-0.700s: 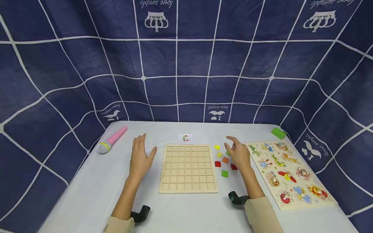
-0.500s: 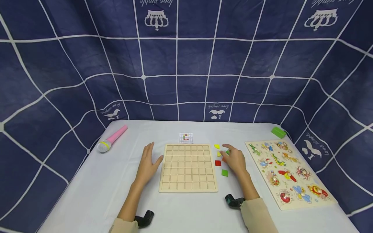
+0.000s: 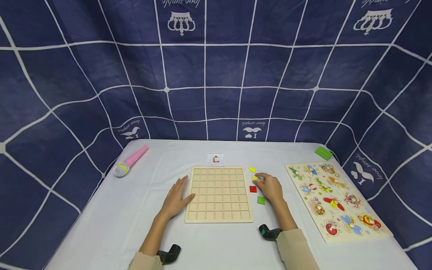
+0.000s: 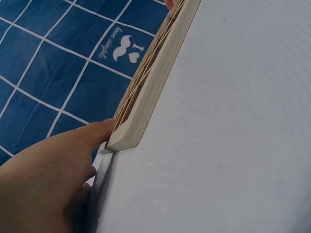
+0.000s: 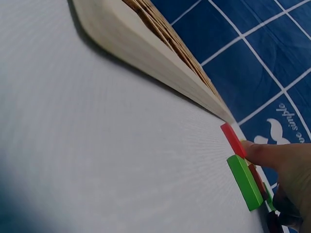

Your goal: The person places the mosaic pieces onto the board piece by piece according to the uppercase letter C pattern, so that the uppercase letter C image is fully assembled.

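A wooden grid board [image 3: 218,195] with square recesses lies on the white table. My left hand [image 3: 175,200] is at its left side, fingers extended along the edge and thumb on the rim; the left wrist view shows the thumb [image 4: 99,132] at the board's corner. To the right of the board, my right hand [image 3: 271,188] pinches a small yellow tile [image 3: 254,178] between thumb and index finger. Close by lie another yellow tile [image 3: 251,170], a red tile [image 3: 253,189] and a green tile [image 3: 261,200]. More tiles are largely hidden under the right hand.
A small pattern card [image 3: 216,159] lies behind the board. At the right is an insect puzzle board [image 3: 337,202], with a green block [image 3: 323,153] behind it. A pink toy microphone [image 3: 131,161] lies at the left. A blue checked cloth [image 3: 222,75] hangs at the back.
My left hand has moved right and down onto the board's edge. My right hand has come down and left over the tiles, its thumb and index finger closing on a yellow one.
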Tool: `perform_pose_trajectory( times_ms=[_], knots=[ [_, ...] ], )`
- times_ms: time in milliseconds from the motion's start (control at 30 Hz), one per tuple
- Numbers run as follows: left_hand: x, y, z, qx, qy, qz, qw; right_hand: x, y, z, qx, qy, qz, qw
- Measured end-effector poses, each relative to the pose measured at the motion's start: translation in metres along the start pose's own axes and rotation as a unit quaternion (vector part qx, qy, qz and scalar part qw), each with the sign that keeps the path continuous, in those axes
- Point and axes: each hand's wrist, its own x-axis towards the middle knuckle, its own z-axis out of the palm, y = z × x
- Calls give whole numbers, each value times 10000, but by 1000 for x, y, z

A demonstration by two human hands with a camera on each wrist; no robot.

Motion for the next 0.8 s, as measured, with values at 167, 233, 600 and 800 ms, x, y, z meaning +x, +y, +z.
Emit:
perform_pose_trajectory(
  times_ms=[167, 233, 600, 800],
  knots=[
    [-1, -2, 2, 108, 66, 25, 9999, 1, -2, 1, -45, -84, 17, 10000],
    [-1, -2, 2, 142, 88, 27, 9999, 2, -2, 2, -72, -74, 6, 9999],
    [-1, -4, 2, 237, 63, -12, 9997, 2, -3, 2, -126, -37, 58, 9999],
    [0, -2, 3, 254, 43, -71, 9996, 1, -2, -1, -179, 186, 270, 9993]
  ],
)
